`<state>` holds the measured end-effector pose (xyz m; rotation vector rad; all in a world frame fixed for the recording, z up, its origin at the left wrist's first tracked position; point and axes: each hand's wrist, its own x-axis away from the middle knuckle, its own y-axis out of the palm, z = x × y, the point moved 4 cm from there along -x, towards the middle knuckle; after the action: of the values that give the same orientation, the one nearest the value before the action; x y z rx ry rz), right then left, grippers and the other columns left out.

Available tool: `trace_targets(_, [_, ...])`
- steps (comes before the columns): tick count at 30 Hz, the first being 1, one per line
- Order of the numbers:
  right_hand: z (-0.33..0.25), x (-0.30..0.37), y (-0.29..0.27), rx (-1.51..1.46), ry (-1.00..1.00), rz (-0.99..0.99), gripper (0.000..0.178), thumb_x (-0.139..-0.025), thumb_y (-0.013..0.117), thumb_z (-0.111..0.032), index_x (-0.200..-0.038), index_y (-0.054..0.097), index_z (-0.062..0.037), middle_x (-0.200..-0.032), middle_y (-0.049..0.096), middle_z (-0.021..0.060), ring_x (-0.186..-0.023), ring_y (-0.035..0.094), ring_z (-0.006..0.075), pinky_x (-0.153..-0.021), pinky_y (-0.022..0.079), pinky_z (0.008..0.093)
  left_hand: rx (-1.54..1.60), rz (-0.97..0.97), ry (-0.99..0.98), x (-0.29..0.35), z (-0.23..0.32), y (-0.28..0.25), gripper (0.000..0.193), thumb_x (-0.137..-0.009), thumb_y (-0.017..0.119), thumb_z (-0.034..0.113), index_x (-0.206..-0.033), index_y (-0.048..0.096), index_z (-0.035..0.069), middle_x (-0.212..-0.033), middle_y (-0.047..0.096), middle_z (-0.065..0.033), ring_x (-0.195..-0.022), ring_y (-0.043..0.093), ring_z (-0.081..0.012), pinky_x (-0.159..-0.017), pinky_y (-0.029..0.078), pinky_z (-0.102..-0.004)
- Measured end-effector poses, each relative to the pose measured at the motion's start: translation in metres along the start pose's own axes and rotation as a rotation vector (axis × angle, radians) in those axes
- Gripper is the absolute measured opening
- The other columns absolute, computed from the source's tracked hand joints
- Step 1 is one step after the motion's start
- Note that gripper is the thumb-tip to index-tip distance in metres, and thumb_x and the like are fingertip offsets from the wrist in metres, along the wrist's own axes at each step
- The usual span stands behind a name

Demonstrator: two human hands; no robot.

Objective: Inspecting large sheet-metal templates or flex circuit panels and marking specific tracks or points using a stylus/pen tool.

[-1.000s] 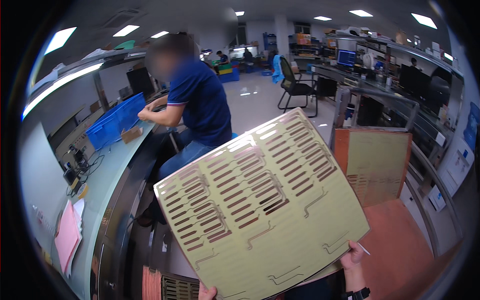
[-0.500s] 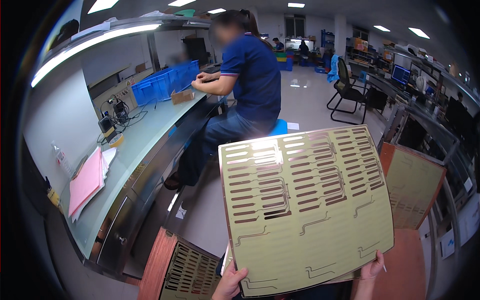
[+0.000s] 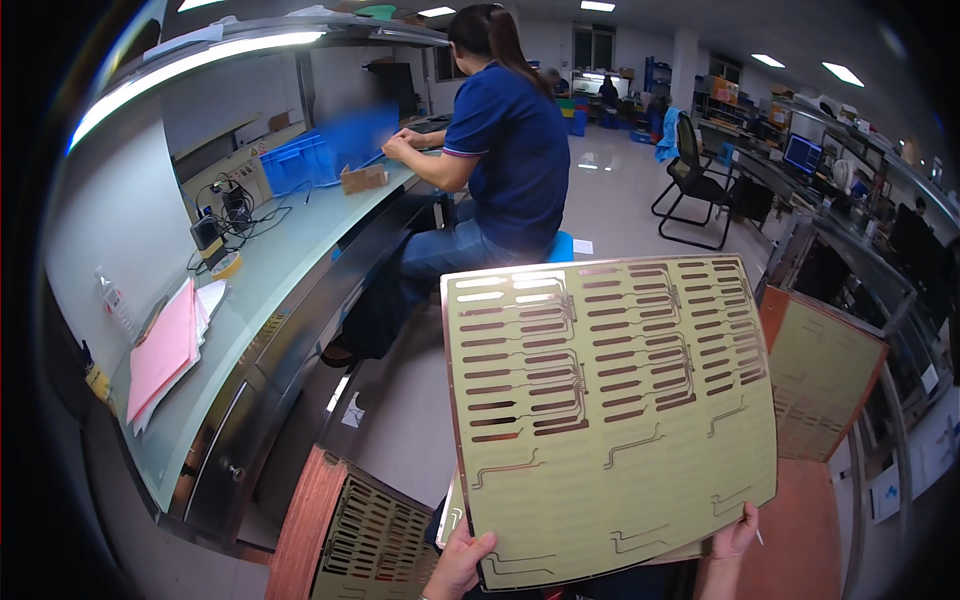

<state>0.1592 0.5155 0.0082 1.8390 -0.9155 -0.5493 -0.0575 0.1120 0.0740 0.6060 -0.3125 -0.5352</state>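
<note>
I hold up a large pale green circuit board panel (image 3: pixel 620 430) with rows of copper-coloured traces and a thin copper border. My left hand (image 3: pixel 460 562) grips its lower left corner, thumb on the face. At the lower right edge my right hand (image 3: pixel 735 535) is closed on the panel, its other fingers hidden behind. A thin white stick-like tip pokes out beside that hand; I cannot make out what it is. Behind the left edge shows part of another sheet. Low on the left stands a stack of similar panels (image 3: pixel 375 540) with reddish-brown edges.
On the left runs a glass-topped workbench (image 3: pixel 270 290) with pink papers (image 3: pixel 165 345), a bottle (image 3: pixel 115 300), tape, cables and a blue bin (image 3: pixel 300 165). A co-worker (image 3: pixel 510 150) sits at it. Another panel (image 3: pixel 825 360) leans on a metal rack at the right. A chair (image 3: pixel 690 180) stands beyond.
The panel's top edge has lowered slightly, with the glare on its traces shrinking. My grip stays the same. The co-worker's head has turned further away from me.
</note>
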Motion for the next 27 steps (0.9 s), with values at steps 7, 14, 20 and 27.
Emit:
trace_targets(7, [0.000,0.002,0.009,0.111,0.054,-0.133,0.052,-0.090,0.051,-0.018,-0.138,0.042,-0.0019,-0.138,0.050,0.0131,-0.126,0.047,0.0297,-0.110,0.035,0.0448,0.045,0.046,0.048,-0.002,-0.005,-0.012,0.065,-0.086,0.069,0.013,-0.141,0.035,0.006,-0.132,0.053,-0.0111,-0.117,0.055,-0.0229,-0.100,0.046,-0.0371])
trace_targets(14, [-0.055,-0.023,0.046,0.096,-0.193,-0.006,0.049,-0.100,0.045,-0.038,-0.137,0.045,-0.0066,-0.130,0.055,0.0143,-0.121,0.053,0.0266,-0.103,0.043,0.0448,0.202,0.067,0.115,-0.002,0.017,-0.016,0.070,-0.083,0.069,0.009,-0.144,0.035,0.006,-0.134,0.052,-0.0125,-0.120,0.054,-0.0275,-0.102,0.045,-0.0409])
trace_targets(20, [-0.076,-0.065,0.108,0.844,0.131,-0.168,0.048,-0.100,0.045,-0.038,-0.138,0.046,-0.0071,-0.115,0.064,0.0102,-0.102,0.062,0.0162,-0.081,0.053,0.0283,0.118,0.043,0.185,0.000,0.052,-0.018,0.050,-0.086,0.068,0.013,-0.131,0.047,0.003,-0.125,0.058,-0.0107,-0.112,0.059,-0.0252,-0.095,0.049,-0.0385])
trace_targets(27, [-0.037,-0.091,0.179,1.034,-0.113,-0.210,0.021,-0.099,0.051,-0.027,-0.092,0.057,-0.0073,-0.082,0.057,-0.0028,-0.075,0.051,0.0059,-0.069,0.042,0.0205,-0.090,0.043,0.122,0.013,0.058,-0.036,0.058,-0.093,0.059,0.022,-0.141,0.038,-0.002,-0.138,0.050,-0.0112,-0.128,0.046,-0.0248,-0.108,0.035,-0.0376])
